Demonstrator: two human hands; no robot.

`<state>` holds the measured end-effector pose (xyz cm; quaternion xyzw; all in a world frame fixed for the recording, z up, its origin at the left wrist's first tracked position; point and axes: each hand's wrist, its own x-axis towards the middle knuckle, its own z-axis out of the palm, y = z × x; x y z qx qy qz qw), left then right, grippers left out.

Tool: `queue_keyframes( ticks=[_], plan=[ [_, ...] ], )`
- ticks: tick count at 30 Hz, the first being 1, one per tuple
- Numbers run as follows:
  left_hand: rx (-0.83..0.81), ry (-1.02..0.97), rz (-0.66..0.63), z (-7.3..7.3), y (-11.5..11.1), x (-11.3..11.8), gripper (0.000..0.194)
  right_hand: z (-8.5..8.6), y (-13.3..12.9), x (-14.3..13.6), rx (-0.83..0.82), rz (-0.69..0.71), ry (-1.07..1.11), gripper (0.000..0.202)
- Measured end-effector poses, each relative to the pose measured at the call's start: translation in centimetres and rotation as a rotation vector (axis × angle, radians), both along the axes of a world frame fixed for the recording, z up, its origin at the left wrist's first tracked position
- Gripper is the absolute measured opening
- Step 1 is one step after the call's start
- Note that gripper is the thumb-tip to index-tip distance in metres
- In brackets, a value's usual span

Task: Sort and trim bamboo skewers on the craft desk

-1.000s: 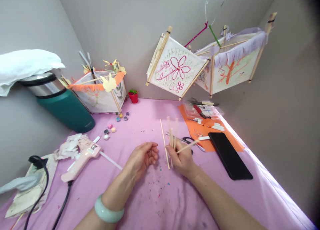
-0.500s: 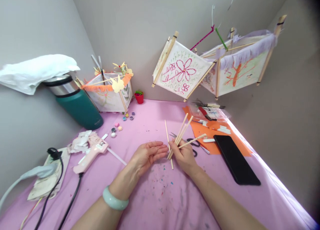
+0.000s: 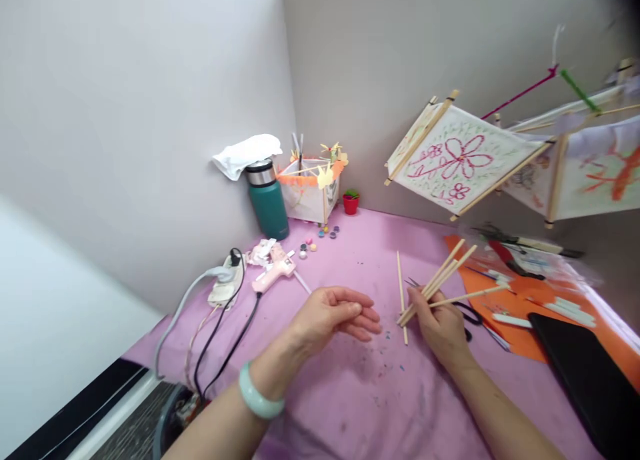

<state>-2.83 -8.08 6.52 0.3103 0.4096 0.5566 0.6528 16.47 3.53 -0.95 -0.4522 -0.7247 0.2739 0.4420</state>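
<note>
Thin wooden sticks [image 3: 447, 273] are gripped in my right hand [image 3: 443, 327], most bunched together and one [image 3: 473, 295] angled off to the right. Another wooden stick [image 3: 401, 280] crosses behind the lower ends of the bunch; whether it rests on the cloth I cannot tell. My left hand [image 3: 337, 315] is held over the table, fingers stretched out and palm partly turned up, with nothing in it. A gap separates it from the sticks. Black-handled scissors [image 3: 470, 313] lie behind my right hand, partly hidden by it.
A pink glue gun [image 3: 275, 273] lies left on the purple cloth [image 3: 340, 393], near a power strip [image 3: 223, 292] and cords. Behind stand a teal bottle [image 3: 269, 210] and decorated box [image 3: 305, 203]. Painted lanterns [image 3: 457, 160] hang at right, above orange sheets [image 3: 480, 280] and a black phone [image 3: 583, 373].
The view has swung left, so the scene sits farther right and the floor shows. My left hand has moved away from the sticks. My right hand keeps its hold.
</note>
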Motion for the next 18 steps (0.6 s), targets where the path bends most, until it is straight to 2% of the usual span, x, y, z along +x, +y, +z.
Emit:
queue_keyframes(
  ticks=[2, 5, 9, 13, 16, 18],
  plan=[
    [-0.024, 0.119, 0.012, 0.9, -3.6, -2.4, 0.021, 0.1, -0.1, 0.0, -0.006, -0.010, -0.020, 0.032],
    [-0.105, 0.378, 0.176, 2.2, -9.1, -7.0, 0.020, 0.3, -0.3, 0.0, 0.000, 0.000, -0.056, 0.033],
    [-0.327, 0.721, 0.300, 2.8, -15.6, -13.2, 0.023, 0.0, -0.3, 0.0, 0.068, -0.029, -0.090, 0.035],
    [-0.567, 0.930, 0.341, 1.1, -20.4, -17.7, 0.016, -0.6, -0.1, 0.2, 0.102, -0.076, -0.117, 0.038],
    [-0.580, 0.969, 0.389, -0.8, -22.5, -19.9, 0.017, -0.8, -0.1, 0.4, 0.110, -0.100, -0.136, 0.041],
    [-0.578, 1.129, 0.382, -1.5, -23.2, -20.8, 0.016, -0.8, -0.1, 0.4, 0.107, -0.112, -0.143, 0.044]
  ],
)
